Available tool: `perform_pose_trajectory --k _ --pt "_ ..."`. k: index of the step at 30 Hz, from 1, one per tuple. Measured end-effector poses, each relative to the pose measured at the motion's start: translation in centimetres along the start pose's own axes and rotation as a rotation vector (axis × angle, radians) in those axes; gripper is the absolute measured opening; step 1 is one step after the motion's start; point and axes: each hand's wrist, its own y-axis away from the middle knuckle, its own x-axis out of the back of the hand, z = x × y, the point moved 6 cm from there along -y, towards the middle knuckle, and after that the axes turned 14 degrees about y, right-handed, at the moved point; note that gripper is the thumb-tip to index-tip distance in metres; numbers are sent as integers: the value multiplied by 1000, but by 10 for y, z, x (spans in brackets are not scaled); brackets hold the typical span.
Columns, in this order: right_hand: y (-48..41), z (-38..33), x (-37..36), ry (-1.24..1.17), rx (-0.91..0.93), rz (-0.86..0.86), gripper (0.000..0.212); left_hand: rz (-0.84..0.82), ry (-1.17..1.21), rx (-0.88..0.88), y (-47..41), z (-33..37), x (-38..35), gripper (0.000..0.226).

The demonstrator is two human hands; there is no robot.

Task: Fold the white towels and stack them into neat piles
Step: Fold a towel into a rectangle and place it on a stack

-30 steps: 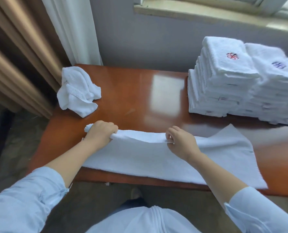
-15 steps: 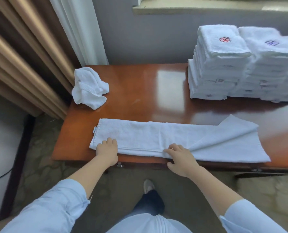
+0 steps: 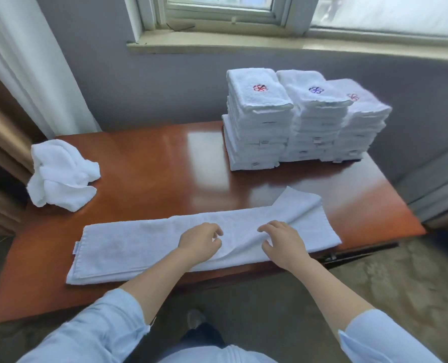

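Hands mid-towel: I see left hand [image 3: 200, 242] fingers curled, can't tell if pinching; right hand [image 3: 283, 243] fingers relaxed, resting on cloth. Crumpled towel [image 3: 60, 176] far left on table [image 3: 165, 158], long folded towel [image 3: 134, 247] along near edge, folded stacks [image 3: 296, 121] back right.

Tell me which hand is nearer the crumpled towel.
Left. The left hand is midway along the flat towel, right of the crumpled towel; the right hand sits farther right.
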Motion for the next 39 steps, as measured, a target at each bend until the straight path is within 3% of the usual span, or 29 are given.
perform_pose_trajectory --k 4,10,14,20,26,28,32,35,39 --pt "-2 46 6 -31 -119 -11 39 -95 14 -37 -42 32 -28 32" --pt "-3 94 3 -64 -188 -42 41 -187 27 39 -73 54 -68 56" --pt "-24 114 7 -43 -151 -58 40 -168 79 67 -90 65 -79 47" --pt "-86 120 13 80 115 -74 46 17 197 147 -105 82 -94 43" --pt "-128 120 -7 431 620 -259 72 134 26 225 -102 100 -107 45" --pt "-133 120 -6 449 677 -218 66 139 12 273 -98 103 -113 45" --pt "-136 116 9 447 769 -106 33 201 86 329 -91 110 -118 37" --pt "-129 126 20 380 781 -153 25 230 140 355 -86 115 -118 31" --pt "-102 145 19 302 789 -365 34 184 99 335 -76 124 -124 19"
